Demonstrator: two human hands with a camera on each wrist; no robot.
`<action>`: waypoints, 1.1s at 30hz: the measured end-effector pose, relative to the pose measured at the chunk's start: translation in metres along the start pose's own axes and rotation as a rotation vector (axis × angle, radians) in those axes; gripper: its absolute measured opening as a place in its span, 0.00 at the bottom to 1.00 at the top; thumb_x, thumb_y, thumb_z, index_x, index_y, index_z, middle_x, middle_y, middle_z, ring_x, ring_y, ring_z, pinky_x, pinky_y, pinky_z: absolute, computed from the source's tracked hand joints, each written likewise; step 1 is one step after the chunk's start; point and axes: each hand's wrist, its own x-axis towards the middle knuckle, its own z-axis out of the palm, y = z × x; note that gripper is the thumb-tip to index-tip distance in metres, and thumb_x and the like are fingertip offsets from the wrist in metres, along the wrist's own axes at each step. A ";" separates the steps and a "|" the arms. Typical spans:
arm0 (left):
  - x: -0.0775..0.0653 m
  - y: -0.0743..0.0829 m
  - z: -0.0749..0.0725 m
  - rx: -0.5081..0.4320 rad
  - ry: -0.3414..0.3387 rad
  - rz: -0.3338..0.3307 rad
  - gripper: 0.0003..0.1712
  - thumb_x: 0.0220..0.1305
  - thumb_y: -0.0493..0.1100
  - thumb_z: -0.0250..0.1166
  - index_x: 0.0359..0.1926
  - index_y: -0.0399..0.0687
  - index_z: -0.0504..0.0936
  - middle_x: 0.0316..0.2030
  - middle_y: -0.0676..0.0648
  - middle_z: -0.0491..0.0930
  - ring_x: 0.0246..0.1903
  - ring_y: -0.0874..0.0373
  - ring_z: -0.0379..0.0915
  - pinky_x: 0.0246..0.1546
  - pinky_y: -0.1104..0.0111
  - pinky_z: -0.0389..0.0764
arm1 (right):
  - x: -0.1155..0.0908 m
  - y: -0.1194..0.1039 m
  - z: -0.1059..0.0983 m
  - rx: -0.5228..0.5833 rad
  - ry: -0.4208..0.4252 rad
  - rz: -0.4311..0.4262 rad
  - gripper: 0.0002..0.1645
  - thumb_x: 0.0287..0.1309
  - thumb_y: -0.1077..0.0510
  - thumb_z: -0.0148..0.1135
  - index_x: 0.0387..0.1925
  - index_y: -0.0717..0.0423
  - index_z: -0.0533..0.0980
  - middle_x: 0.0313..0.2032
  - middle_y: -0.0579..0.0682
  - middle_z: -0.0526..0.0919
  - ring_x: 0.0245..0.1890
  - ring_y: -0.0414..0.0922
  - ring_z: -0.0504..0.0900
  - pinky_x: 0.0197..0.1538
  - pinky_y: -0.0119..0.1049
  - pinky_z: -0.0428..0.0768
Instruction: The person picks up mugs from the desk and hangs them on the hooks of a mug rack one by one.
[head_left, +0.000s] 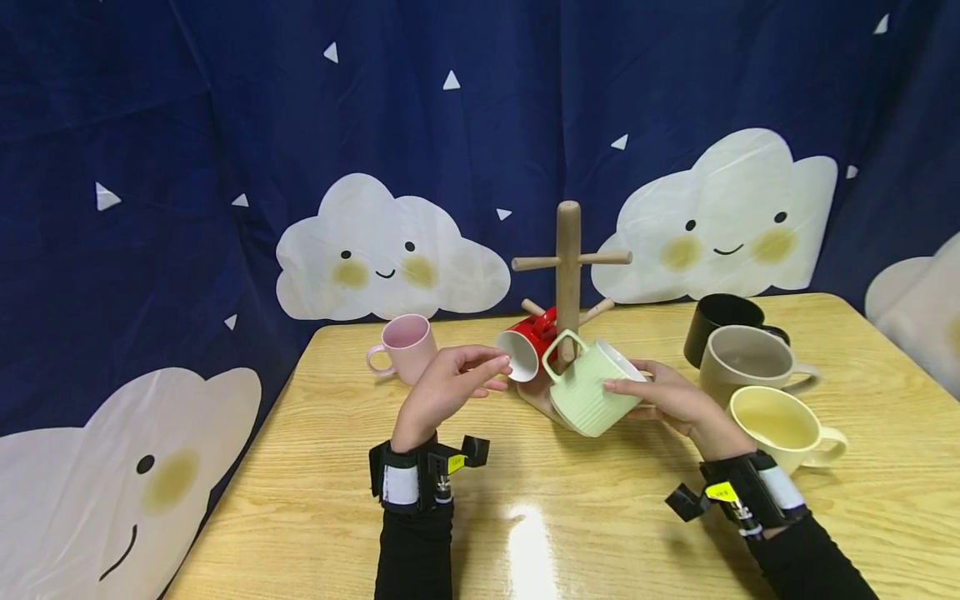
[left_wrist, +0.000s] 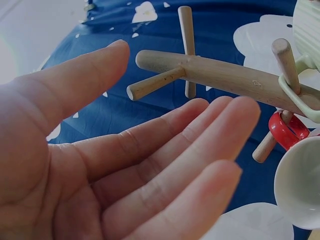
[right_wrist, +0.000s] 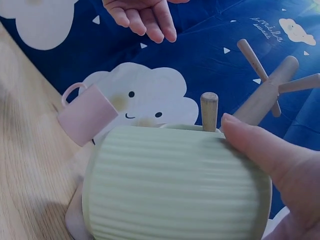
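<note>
My right hand (head_left: 671, 402) grips a pale green ribbed mug (head_left: 588, 393) near its rim, the thumb lying along the outer wall. The mug is tilted, its mouth turned to the right and its handle up to the left. In the left wrist view the green handle (left_wrist: 311, 114) loops around a lower peg (left_wrist: 285, 59) of the wooden mug tree (head_left: 568, 242). A red mug (head_left: 537, 332) hangs by its handle on another lower peg, its white inside facing front left. Just left of the red mug, my left hand (head_left: 453, 379) holds nothing, its fingers extended and slightly bent.
A pink mug (head_left: 409, 347) stands at the back left of the wooden table (head_left: 315, 500). On the right stand a black mug (head_left: 701, 333), a grey mug (head_left: 731, 367) and a yellow mug (head_left: 780, 446), close together. Two upper pegs of the tree are bare. A dark blue cloud-patterned curtain (head_left: 480, 142) hangs behind.
</note>
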 end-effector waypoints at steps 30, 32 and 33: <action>-0.001 -0.001 -0.005 0.005 0.028 -0.023 0.23 0.64 0.50 0.58 0.54 0.39 0.75 0.48 0.41 0.80 0.41 0.53 0.81 0.47 0.59 0.79 | -0.021 -0.021 -0.011 -0.010 0.216 -0.081 0.56 0.60 0.47 0.56 0.70 0.59 0.29 0.69 0.71 0.38 0.69 0.64 0.42 0.64 0.66 0.47; -0.003 -0.002 -0.008 0.007 0.042 -0.032 0.24 0.64 0.50 0.57 0.55 0.38 0.75 0.48 0.41 0.80 0.42 0.53 0.81 0.47 0.59 0.79 | -0.029 -0.027 -0.015 0.022 0.247 -0.119 0.53 0.61 0.48 0.55 0.70 0.58 0.31 0.69 0.67 0.40 0.69 0.61 0.45 0.65 0.64 0.46; -0.004 -0.003 -0.011 0.012 0.054 -0.036 0.24 0.64 0.50 0.57 0.55 0.38 0.75 0.48 0.41 0.80 0.42 0.53 0.81 0.47 0.60 0.79 | -0.033 -0.029 -0.018 0.046 0.258 -0.134 0.52 0.61 0.48 0.55 0.71 0.56 0.32 0.69 0.64 0.44 0.69 0.57 0.48 0.66 0.63 0.46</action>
